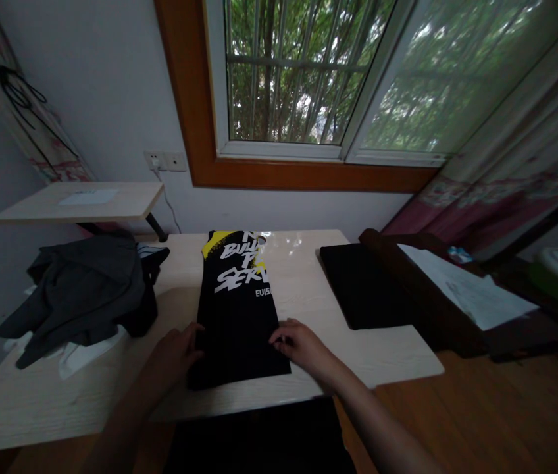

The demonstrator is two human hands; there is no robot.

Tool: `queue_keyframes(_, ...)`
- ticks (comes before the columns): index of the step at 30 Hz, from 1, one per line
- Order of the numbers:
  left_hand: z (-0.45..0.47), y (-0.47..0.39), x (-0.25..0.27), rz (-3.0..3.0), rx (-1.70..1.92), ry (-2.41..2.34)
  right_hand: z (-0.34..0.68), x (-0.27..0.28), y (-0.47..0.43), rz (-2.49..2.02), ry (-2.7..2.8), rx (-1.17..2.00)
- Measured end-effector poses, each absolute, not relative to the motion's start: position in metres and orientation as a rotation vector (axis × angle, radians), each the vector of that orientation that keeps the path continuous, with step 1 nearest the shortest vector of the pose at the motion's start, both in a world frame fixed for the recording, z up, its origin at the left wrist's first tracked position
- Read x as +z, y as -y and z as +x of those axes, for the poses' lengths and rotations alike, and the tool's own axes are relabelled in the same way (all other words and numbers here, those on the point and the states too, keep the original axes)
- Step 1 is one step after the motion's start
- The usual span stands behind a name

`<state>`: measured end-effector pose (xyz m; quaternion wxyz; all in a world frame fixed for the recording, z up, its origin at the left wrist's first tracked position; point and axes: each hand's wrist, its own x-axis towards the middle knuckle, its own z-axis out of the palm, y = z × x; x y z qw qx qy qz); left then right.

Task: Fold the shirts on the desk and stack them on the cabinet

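A black T-shirt (239, 336) with white lettering and a yellow patch lies folded into a long narrow strip on the pale wooden table. At its left edge, toward the near end, my left hand (177, 352) has its fingers bent and closed on the fabric. Opposite, my right hand (303, 345) pinches the right edge between thumb and fingers. The shirt lies flat, its printed end pointing toward the window. Folding has cut off part of the lettering along the right side.
A heap of dark grey clothing (96, 283) with some white cloth lies on the table's left, before a small raised shelf (81, 204). A folded black cloth (362, 283) rests at the right edge. Beyond it, white paper (461, 289) lies on dark furniture.
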<state>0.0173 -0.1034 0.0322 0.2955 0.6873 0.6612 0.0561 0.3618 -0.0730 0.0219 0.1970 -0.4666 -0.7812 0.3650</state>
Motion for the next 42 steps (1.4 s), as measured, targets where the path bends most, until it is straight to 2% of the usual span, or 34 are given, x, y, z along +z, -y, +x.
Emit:
queue_keyframes(6,0.021,0.119,0.044,1.83,0.037,-1.485,0.381,0.038,0.076,-1.111,2.342,1.465)
queue_keyframes(10,0.015,0.097,0.046,1.829,0.21,-1.504,0.386,0.038,0.064,-1.171,2.328,1.558)
queue_keyframes(12,0.01,0.075,0.043,1.821,0.343,-1.607,0.385,0.034,0.054,-1.217,2.283,1.421)
queue_keyframes(18,-0.005,-0.005,0.025,1.795,0.744,-1.91,0.367,0.025,0.032,-1.181,2.242,0.751)
queue_keyframes(22,0.0,-0.048,0.018,1.758,0.869,-2.014,0.354,0.018,0.029,-1.069,2.31,0.545)
queue_keyframes(28,0.013,-0.088,0.012,1.661,0.904,-2.02,0.343,0.008,0.036,-1.04,2.403,0.395)
queue_keyframes(42,0.007,-0.111,0.007,1.662,0.994,-2.04,0.34,0.018,0.046,-1.098,2.525,0.347)
